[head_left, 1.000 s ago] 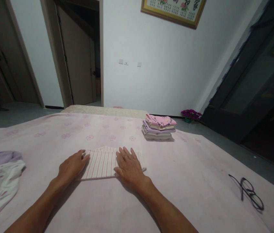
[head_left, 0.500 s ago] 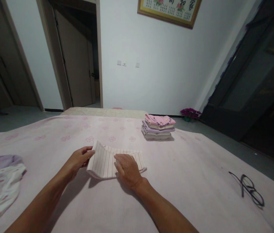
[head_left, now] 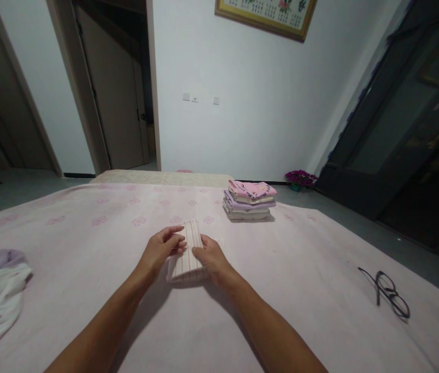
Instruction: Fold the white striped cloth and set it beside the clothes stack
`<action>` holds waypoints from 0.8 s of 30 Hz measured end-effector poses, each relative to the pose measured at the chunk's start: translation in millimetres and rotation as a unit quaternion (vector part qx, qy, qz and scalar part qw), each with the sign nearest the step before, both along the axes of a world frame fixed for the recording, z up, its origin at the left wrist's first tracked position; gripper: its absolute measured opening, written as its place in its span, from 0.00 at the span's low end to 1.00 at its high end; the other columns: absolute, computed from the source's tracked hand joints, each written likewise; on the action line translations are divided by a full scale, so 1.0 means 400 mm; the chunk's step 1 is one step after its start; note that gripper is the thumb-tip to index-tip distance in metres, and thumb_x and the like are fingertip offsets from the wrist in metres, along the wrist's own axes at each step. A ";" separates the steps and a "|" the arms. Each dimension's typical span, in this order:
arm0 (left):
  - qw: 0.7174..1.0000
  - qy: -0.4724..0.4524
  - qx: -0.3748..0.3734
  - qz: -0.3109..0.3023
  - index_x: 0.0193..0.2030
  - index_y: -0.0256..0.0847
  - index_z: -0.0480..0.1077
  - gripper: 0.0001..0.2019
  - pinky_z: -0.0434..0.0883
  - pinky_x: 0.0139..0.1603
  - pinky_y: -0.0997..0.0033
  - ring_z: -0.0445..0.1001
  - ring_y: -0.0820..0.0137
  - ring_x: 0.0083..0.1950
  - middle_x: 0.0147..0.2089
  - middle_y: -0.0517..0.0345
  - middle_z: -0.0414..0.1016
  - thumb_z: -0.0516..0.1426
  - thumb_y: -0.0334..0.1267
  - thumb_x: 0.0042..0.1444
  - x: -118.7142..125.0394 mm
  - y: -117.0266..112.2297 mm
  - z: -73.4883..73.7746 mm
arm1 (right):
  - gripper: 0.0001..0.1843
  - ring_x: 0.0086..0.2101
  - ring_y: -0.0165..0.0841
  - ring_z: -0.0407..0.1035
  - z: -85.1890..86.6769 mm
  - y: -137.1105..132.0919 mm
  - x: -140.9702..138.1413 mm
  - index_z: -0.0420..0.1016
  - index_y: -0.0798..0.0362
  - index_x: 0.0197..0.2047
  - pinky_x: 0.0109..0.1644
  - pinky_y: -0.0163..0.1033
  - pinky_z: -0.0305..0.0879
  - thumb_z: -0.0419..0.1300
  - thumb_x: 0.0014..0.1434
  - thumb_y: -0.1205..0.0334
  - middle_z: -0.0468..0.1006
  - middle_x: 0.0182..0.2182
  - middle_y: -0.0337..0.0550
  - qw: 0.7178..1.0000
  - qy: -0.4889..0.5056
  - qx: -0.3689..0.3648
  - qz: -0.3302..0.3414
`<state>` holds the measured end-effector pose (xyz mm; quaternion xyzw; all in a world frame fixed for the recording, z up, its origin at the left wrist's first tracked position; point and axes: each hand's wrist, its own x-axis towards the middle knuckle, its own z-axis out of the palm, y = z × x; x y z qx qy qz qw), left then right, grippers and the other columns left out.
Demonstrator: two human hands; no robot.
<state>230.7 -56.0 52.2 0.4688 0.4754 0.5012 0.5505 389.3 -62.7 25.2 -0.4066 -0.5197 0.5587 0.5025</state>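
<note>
Striped cloth [head_left: 184, 263]: one, white with reddish stripes, folded, between both hands on the pink sheet [head_left: 289, 295].
Right hand [head_left: 212, 258]: pinches its right side, thumb on top.
Left hand [head_left: 160, 248]: fingers curled at its left edge; cannot tell if gripping.
Folded stack [head_left: 248, 201]: one, beyond, pink piece uppermost.
Glasses [head_left: 390, 292]: one pair.
Green pot [head_left: 295, 187]: one, holding purple flowers [head_left: 301, 177].

Left hand [head_left: 165, 245] with fingers [head_left: 173, 231] bent, right hand [head_left: 212, 256] near it, thumb [head_left: 199, 252] extended, forearms [head_left: 256, 306] converging
</note>
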 end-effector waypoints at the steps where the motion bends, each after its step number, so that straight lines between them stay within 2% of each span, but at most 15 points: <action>1: 0.999 0.020 0.030 0.021 0.55 0.32 0.72 0.26 0.76 0.49 0.62 0.79 0.67 0.39 0.41 0.50 0.81 0.63 0.42 0.50 -0.008 0.004 -0.011 | 0.24 0.37 0.37 0.73 0.005 0.006 0.013 0.76 0.56 0.50 0.41 0.39 0.69 0.59 0.47 0.65 0.81 0.38 0.44 1.000 -0.008 -0.005 -0.011; 4: 0.985 0.114 0.118 0.048 0.53 0.35 0.75 0.22 0.74 0.56 0.56 0.79 0.60 0.50 0.50 0.46 0.81 0.59 0.43 0.54 -0.023 0.011 -0.057 | 0.29 0.36 0.37 0.73 0.021 0.022 0.055 0.76 0.57 0.50 0.38 0.37 0.67 0.56 0.41 0.67 0.81 0.36 0.44 0.998 -0.056 -0.008 -0.043; 7: 0.953 0.234 0.190 0.037 0.57 0.36 0.74 0.22 0.67 0.65 0.52 0.74 0.56 0.62 0.60 0.43 0.77 0.54 0.44 0.60 -0.010 0.011 -0.110 | 0.32 0.31 0.34 0.70 0.028 0.035 0.093 0.76 0.58 0.51 0.32 0.34 0.63 0.56 0.39 0.67 0.80 0.32 0.42 0.994 -0.105 -0.018 -0.023; 10: 0.902 0.338 0.269 0.001 0.65 0.35 0.68 0.25 0.57 0.73 0.49 0.62 0.56 0.72 0.70 0.42 0.66 0.49 0.44 0.66 0.019 0.006 -0.159 | 0.34 0.27 0.33 0.68 0.019 0.044 0.126 0.75 0.57 0.54 0.28 0.33 0.60 0.56 0.39 0.66 0.79 0.31 0.40 0.990 -0.139 -0.007 0.002; 14: 0.826 0.441 0.346 -0.055 0.71 0.38 0.61 0.26 0.53 0.74 0.44 0.48 0.54 0.78 0.76 0.41 0.53 0.47 0.44 0.69 0.052 0.000 -0.210 | 0.34 0.34 0.37 0.72 -0.001 0.051 0.167 0.75 0.53 0.54 0.36 0.36 0.65 0.56 0.40 0.69 0.81 0.35 0.41 0.984 -0.179 0.021 -0.011; 18: 0.770 0.511 0.376 -0.069 0.73 0.41 0.57 0.27 0.54 0.73 0.40 0.47 0.52 0.78 0.77 0.42 0.51 0.46 0.45 0.71 0.068 -0.011 -0.227 | 0.32 0.41 0.41 0.73 -0.012 0.056 0.200 0.76 0.53 0.52 0.43 0.39 0.67 0.57 0.40 0.71 0.81 0.40 0.44 0.967 -0.248 0.049 -0.026; 21: 0.749 0.543 0.373 -0.070 0.73 0.40 0.57 0.27 0.55 0.72 0.40 0.49 0.50 0.77 0.76 0.41 0.52 0.45 0.46 0.71 0.079 -0.021 -0.218 | 0.31 0.45 0.43 0.72 -0.012 0.059 0.214 0.77 0.53 0.51 0.48 0.41 0.65 0.57 0.42 0.71 0.81 0.45 0.47 0.950 -0.302 0.073 -0.029; 24: 0.736 0.564 0.367 -0.076 0.73 0.40 0.58 0.27 0.54 0.72 0.40 0.49 0.48 0.77 0.76 0.42 0.54 0.45 0.46 0.71 0.091 -0.031 -0.206 | 0.28 0.47 0.43 0.72 -0.010 0.060 0.220 0.78 0.52 0.49 0.50 0.41 0.63 0.57 0.42 0.71 0.81 0.47 0.47 0.934 -0.347 0.064 -0.048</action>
